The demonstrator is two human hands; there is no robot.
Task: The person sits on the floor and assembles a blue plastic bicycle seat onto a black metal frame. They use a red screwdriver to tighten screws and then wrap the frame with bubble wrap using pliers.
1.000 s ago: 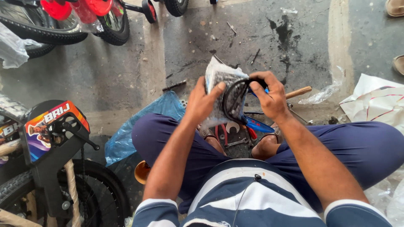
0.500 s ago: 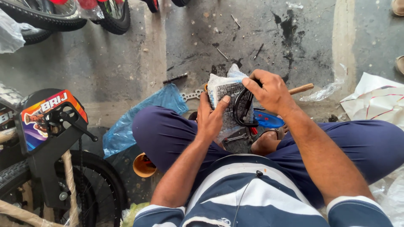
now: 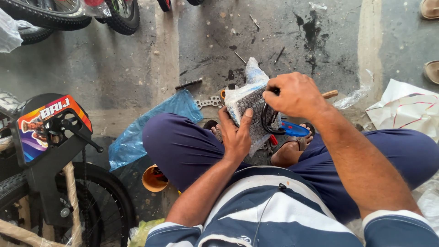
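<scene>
Nearest the camera, a person in a blue-and-white striped shirt sits on the floor with knees spread in dark blue trousers, and between the knees is a bubble-wrapped part in clear plastic (image 3: pixel 247 107), which serves as the landmark here. The left hand (image 3: pixel 235 137) lies just below and against the bundle, fingers spread flat on its wrapping and thumb up along its near side, steadying rather than squeezing it. The right hand (image 3: pixel 295 96) sits at the bundle's right edge, curled tight around a black curved metal bar (image 3: pixel 266 123) that loops out of the wrapping below the fist. Just right of the bundle, under the bar, lies a blue plastic piece (image 3: pixel 292 130). Left of the bundle are a crumpled blue plastic bag (image 3: pixel 141 132) and, nearer, an orange cup (image 3: pixel 153 179); further left stands a small black bicycle (image 3: pixel 55 155), hemming that side in. Beyond the bundle the stained grey concrete floor (image 3: pixel 137 68) lies open up to more bicycle tyres (image 3: pixel 68 16) at the far edge.
</scene>
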